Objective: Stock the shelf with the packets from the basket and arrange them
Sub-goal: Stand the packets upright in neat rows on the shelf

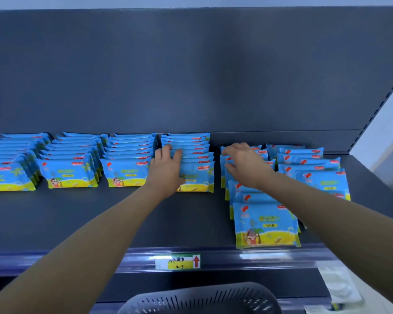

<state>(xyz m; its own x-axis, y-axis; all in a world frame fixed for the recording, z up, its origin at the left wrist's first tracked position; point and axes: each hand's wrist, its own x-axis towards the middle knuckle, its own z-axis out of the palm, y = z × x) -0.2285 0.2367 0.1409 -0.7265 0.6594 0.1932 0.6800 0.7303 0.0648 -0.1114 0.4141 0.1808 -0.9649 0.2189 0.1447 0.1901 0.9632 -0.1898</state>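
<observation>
Blue and yellow packets [70,175] stand in rows on the dark grey shelf [100,218], each row running back towards the back panel [191,75]. The left hand [168,171] lies on one tidy row. Its fingers [168,150] are spread and only slightly bent, resting across the packet tops without clasping any, and the palm covers the row's front face. Left of these fingers stand three more neat rows, and a further one is partly cut off at the picture's edge.

The right hand [247,164] is on a looser row just to the right. Its fingers [227,151] curl down over the tops of the rear packets and the thumb [230,169] comes in below, so it grips a few packets between them. Nearer than this grip, the same row slides forward in steps to the front packet [266,225] at the shelf lip. This one shows a palm tree, a cartoon figure, a red mark at the top left and "10片装" in a yellow oval. The small red brand tag at the top right is too blurred to read. Right of the fingers, more packets lean unevenly.

Below both wrists, a price label [177,261] on the shelf edge carries handwriting that looks like "2.9" beside a red arrow [196,261] pointing up. The grey slotted basket [202,300] sits lowest in view; its inside is not visible
</observation>
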